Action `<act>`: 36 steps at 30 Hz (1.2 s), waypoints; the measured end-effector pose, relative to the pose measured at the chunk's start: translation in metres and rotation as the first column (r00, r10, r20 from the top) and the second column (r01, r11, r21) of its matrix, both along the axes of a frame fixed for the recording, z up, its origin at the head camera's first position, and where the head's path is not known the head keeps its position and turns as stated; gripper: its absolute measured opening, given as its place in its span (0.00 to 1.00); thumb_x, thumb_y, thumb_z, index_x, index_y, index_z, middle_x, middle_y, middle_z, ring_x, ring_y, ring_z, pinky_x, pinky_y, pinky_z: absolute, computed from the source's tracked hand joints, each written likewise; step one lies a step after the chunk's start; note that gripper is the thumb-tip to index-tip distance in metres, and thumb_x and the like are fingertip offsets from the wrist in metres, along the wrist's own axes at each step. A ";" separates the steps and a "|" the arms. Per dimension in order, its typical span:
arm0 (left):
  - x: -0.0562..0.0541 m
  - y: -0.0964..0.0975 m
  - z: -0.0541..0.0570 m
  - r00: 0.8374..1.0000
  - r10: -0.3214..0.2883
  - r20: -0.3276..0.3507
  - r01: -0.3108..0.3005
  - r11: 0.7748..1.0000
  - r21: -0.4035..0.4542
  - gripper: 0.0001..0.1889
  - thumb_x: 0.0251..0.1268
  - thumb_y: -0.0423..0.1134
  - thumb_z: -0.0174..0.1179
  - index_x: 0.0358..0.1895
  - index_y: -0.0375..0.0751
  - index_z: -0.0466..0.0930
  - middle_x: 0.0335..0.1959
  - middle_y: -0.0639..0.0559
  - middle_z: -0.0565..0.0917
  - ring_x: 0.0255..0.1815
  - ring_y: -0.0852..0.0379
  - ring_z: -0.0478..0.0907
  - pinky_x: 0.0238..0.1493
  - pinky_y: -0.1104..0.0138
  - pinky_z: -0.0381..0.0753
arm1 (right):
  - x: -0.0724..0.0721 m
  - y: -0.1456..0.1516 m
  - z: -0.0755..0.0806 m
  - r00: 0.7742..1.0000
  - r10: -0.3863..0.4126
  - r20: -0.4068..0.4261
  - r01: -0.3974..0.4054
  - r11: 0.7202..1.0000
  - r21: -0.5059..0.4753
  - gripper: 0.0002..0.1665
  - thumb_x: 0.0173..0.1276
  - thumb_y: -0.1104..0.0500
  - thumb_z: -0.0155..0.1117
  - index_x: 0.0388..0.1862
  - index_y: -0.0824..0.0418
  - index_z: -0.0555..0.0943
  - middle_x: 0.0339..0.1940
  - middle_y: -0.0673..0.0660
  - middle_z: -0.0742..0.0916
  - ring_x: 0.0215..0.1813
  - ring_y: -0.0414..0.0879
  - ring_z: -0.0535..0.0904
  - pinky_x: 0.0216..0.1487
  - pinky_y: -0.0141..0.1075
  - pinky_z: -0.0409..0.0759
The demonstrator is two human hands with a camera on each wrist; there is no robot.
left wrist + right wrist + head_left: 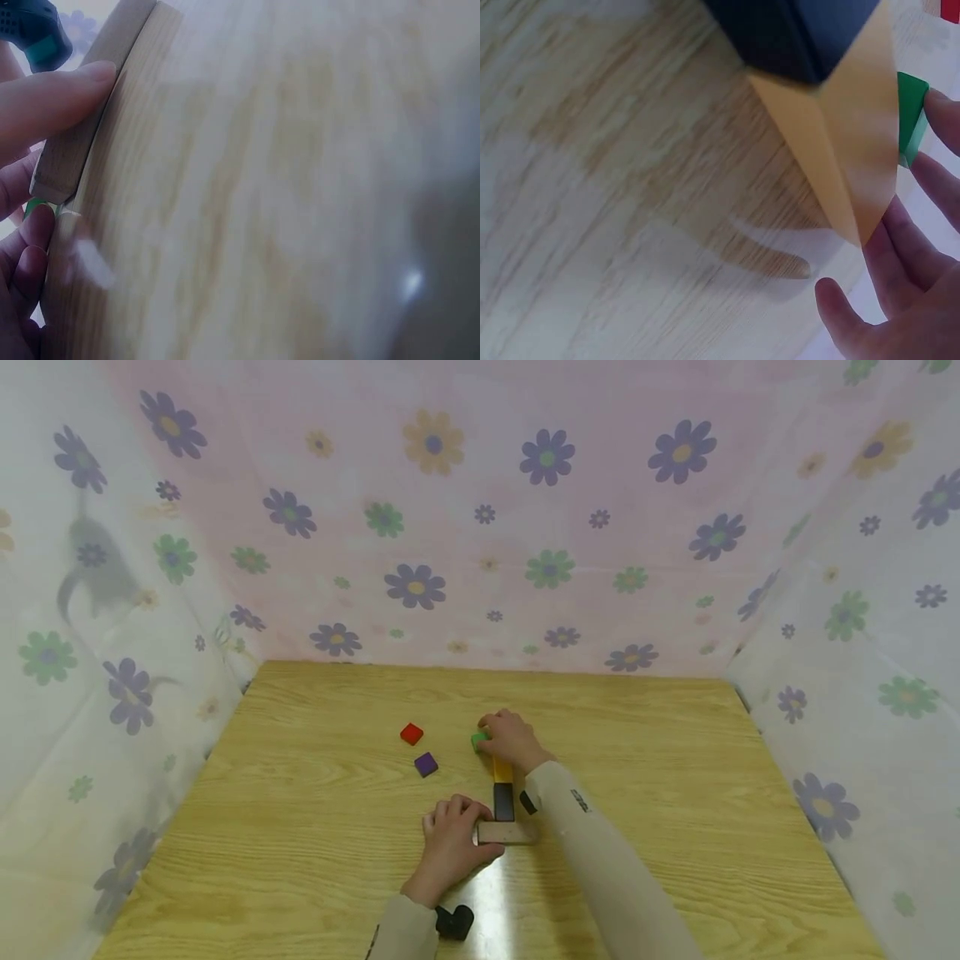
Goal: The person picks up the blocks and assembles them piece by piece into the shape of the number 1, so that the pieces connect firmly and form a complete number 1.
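My left hand (453,842) pinches the left end of a plain wooden block (504,833), thumb on its near side and a finger on its far side. Behind that block a black block (503,802) and a yellow block (502,769) run away from me in line. At the far end of the yellow block, my right hand (514,740) holds a small green block (478,742) between thumb and index finger. In the right wrist view the green block (912,116) shows just past the yellow block (862,127), with the other fingers spread beside it.
To the left of the row lie a red block (412,733) and a purple block (426,765) on the wood-grain table (300,827). Flower-printed sheets (480,527) hang at the back and both sides. Black camera mounts (455,923) sit at the wrists.
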State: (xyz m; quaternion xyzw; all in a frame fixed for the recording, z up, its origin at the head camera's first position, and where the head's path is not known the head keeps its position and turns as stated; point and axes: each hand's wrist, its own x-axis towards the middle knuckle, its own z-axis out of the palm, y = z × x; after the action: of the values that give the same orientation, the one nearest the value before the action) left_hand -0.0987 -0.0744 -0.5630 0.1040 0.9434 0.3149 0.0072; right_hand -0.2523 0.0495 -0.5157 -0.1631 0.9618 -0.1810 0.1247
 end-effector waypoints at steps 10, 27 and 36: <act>0.002 0.000 0.002 1.000 0.000 -0.014 0.001 1.000 0.022 0.20 0.42 0.59 0.65 0.39 0.58 0.75 0.43 0.57 0.67 0.43 0.53 0.59 0.42 0.54 0.50 | -0.002 -0.007 0.002 0.998 0.052 -0.038 -0.049 0.996 0.075 0.16 0.60 0.48 0.60 0.46 0.49 0.79 0.47 0.52 0.77 0.53 0.53 0.69 0.51 0.54 0.64; 0.004 0.003 0.002 1.000 0.001 0.006 -0.001 0.999 0.040 0.20 0.41 0.58 0.66 0.39 0.57 0.75 0.42 0.57 0.67 0.43 0.53 0.60 0.42 0.54 0.51 | -0.020 0.006 -0.006 0.997 -0.056 -0.061 0.057 0.998 0.019 0.10 0.59 0.51 0.62 0.31 0.56 0.80 0.29 0.50 0.81 0.28 0.43 0.74 0.28 0.35 0.72; 0.002 0.001 0.004 1.000 0.016 -0.005 -0.016 1.000 0.022 0.19 0.40 0.57 0.66 0.38 0.59 0.75 0.41 0.58 0.67 0.43 0.53 0.59 0.42 0.54 0.51 | -0.032 0.044 -0.011 0.972 -0.233 -0.037 0.226 0.964 -0.143 0.12 0.61 0.53 0.60 0.32 0.62 0.79 0.24 0.53 0.80 0.23 0.44 0.71 0.23 0.34 0.68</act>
State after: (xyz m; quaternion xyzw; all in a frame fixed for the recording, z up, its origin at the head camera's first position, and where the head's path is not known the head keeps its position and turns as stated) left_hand -0.0964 -0.0730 -0.5594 0.0973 0.9407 0.3249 0.0012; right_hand -0.2846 0.0932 -0.5269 -0.0635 0.9624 -0.2558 0.0656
